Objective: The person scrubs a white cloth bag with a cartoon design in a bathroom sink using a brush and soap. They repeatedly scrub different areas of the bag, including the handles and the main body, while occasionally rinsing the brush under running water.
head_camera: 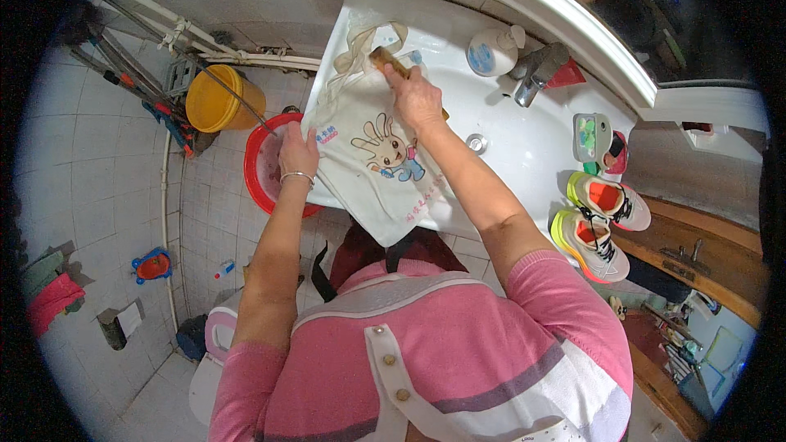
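A wet white cloth bag (347, 181) with a printed cartoon figure and writing lies spread over the left side of the white washbasin (522, 153). Its strap (347, 61) is bunched near the back, and one corner hangs over the front edge. My right hand (417, 98) grips a wooden brush (387, 61) on the upper part of the cloth; the brush's underside is hidden. At the left edge, my left hand (299, 150) holds the cloth bag, its fingertips partly out of sight. A red basin (252, 172) with cloudy water sits just below that hand.
Behind the sink bowl stand a white pump bottle (491, 55) and the faucet (534, 83). A soap box (589, 138) and a pair of sneakers (592, 245) occupy the right end. The yellow bucket (212, 98) is at left, with a thin rod crossing it.
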Available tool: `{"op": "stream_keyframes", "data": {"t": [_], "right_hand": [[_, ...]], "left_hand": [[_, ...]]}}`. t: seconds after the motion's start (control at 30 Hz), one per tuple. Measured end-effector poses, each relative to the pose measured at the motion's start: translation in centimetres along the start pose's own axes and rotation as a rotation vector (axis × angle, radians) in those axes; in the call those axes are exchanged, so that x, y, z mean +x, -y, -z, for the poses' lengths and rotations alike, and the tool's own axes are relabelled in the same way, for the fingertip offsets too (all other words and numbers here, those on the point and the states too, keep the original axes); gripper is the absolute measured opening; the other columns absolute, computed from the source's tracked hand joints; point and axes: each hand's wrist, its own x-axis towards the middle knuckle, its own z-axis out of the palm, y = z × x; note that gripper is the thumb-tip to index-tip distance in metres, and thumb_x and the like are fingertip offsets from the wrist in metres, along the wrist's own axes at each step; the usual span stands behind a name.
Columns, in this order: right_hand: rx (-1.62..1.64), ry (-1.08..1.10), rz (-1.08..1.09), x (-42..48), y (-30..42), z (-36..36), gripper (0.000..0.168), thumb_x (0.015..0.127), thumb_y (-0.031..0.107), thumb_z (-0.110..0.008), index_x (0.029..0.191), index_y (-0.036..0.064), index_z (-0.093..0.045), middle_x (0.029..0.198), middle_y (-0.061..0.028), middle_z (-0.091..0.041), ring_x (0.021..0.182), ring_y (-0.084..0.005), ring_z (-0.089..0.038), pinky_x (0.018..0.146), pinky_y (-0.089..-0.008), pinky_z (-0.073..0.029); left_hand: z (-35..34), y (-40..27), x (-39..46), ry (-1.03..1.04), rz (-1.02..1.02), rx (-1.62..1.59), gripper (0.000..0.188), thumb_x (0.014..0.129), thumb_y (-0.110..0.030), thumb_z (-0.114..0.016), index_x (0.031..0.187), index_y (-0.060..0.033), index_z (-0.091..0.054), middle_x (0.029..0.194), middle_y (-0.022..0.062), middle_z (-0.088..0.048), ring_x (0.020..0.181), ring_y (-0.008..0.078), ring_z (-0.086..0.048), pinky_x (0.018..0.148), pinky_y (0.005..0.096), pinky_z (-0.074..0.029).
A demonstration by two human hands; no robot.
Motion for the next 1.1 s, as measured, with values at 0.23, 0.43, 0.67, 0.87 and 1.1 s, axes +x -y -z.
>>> {"op": "stream_keyframes", "data": {"t": [0.23, 0.43, 0.67, 0.87, 1.1], "right_hand": [[0.029, -0.103, -0.194, -2.5, -2.6, 1.7, 0.051, 0.087, 0.018, -0.061, 0.134, 0.037, -0.053, 0.096, -0.0161, -0.056, 0.076, -0.0358, -0.064, 0.068, -0.0470, -0.054], [0.007, -0.118, -0.155, 1.3, -3.0, -1.2, 0.045, 0.089, 0.022, -0.058, 0.132, 0.035, -0.056, 0.096, -0.0162, -0.057, 0.075, -0.0360, -0.065, 0.065, -0.0478, -0.054], [0.068, 0.017, -0.073, -0.8, 0.8, -0.1, 0.049, 0.086, 0.015, -0.056, 0.131, 0.036, -0.058, 0.104, -0.0187, -0.058, 0.075, -0.0363, -0.065, 0.068, -0.0481, -0.054], [-0.087, 0.070, -0.108, 1.2, -1.2, -0.3, 0.052, 0.084, 0.012, -0.056, 0.133, 0.027, -0.055, 0.105, -0.0165, -0.058, 0.083, -0.0324, -0.067, 0.069, -0.0439, -0.055], [-0.063, 0.022, 0.135, -1.3, -0.3, -0.5, 0.055, 0.086, 0.012, -0.054, 0.138, 0.029, -0.050, 0.100, -0.0195, -0.056, 0.080, -0.0354, -0.065, 0.065, -0.0475, -0.054]], "left_hand": [[-0.3, 0.2, -0.1, -0.050, -0.006, 0.016, 0.031, 0.093, -0.027, -0.058, 0.103, -0.0006, -0.046, 0.103, 0.0283, -0.057, 0.094, 0.0487, -0.056, 0.078, 0.0555, -0.046], [0.5, -0.7, -0.1, 0.051, 0.071, 0.020, 0.031, 0.093, -0.027, -0.059, 0.104, -0.0012, -0.046, 0.103, 0.0282, -0.058, 0.094, 0.0484, -0.056, 0.078, 0.0555, -0.046], [1.2, -1.1, 0.0, 0.055, 0.106, 0.049, 0.031, 0.093, -0.027, -0.058, 0.103, -0.0004, -0.047, 0.103, 0.0280, -0.058, 0.097, 0.0477, -0.057, 0.079, 0.0548, -0.046], [1.3, -1.7, -0.1, 0.078, 0.085, 0.040, 0.031, 0.093, -0.027, -0.058, 0.103, 0.0002, -0.046, 0.104, 0.0280, -0.058, 0.096, 0.0483, -0.056, 0.080, 0.0549, -0.046], [0.1, -0.3, 0.2, 0.059, 0.110, -0.011, 0.031, 0.094, -0.028, -0.057, 0.103, 0.0001, -0.046, 0.103, 0.0278, -0.057, 0.095, 0.0489, -0.056, 0.079, 0.0561, -0.045]]}}
